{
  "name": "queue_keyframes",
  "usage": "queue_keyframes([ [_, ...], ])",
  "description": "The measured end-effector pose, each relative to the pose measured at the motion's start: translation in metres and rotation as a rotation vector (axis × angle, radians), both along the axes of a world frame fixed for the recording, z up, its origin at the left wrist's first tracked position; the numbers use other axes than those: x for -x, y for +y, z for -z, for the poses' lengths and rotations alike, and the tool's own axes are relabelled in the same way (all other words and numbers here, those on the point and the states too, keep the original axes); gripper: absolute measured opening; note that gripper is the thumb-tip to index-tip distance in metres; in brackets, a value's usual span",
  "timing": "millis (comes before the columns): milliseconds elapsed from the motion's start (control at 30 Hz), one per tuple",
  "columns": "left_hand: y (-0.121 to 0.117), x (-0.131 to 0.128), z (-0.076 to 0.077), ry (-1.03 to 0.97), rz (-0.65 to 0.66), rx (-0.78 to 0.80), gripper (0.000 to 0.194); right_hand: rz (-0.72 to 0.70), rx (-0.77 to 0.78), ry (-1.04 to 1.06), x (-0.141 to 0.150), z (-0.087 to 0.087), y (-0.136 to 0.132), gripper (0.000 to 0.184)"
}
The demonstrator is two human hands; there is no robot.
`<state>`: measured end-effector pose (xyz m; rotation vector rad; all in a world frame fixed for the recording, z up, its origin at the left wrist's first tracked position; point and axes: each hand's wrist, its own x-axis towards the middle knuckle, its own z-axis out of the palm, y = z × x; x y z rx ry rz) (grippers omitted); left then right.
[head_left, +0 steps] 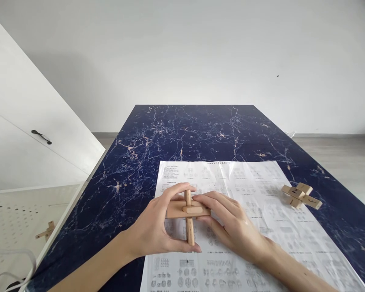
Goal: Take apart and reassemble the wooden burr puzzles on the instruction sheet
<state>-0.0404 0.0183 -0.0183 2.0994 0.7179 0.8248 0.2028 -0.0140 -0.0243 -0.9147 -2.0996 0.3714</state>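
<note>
Across the blue bench [182, 129], a printed sheet [261, 253] is spread, perhaps for consulting. Here, lower centre, by the left hand [152, 227], grip closed top-to-bottom, and the right hand [235, 223], pinched sideways, the wooden assembly [192, 209] is held, seemingly for steadiness.

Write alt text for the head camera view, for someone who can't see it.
A left hand and a right hand hold crossed wooden pieces over a printed sheet on a dark blue, veined table. Numbered wooden blocks lie crossed at the sheet's right edge.
</note>
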Motion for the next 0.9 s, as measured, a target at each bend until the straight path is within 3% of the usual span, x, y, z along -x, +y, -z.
queue_keyframes([
  [300, -0.001, 0.001, 0.006, -0.014, -0.071, -0.014, 0.121, 0.002, 0.073, 0.155, -0.004, 0.002, -0.004, 0.03],
  [533, -0.003, -0.002, 0.006, 0.057, -0.202, -0.011, 0.108, 0.281, 0.136, 0.3, -0.018, 0.003, 0.01, 0.025],
  [700, -0.005, -0.002, 0.004, 0.101, -0.198, -0.048, 0.103, 0.44, 0.263, 0.156, -0.023, 0.011, 0.021, 0.027],
  [800, -0.005, -0.002, 0.004, 0.128, -0.193, -0.072, 0.103, 0.426, 0.308, 0.034, -0.023, 0.015, 0.022, 0.03],
  [900, -0.004, -0.001, 0.004, 0.141, -0.186, -0.072, 0.1, 0.393, 0.229, -0.041, -0.021, 0.017, 0.021, 0.029],
])
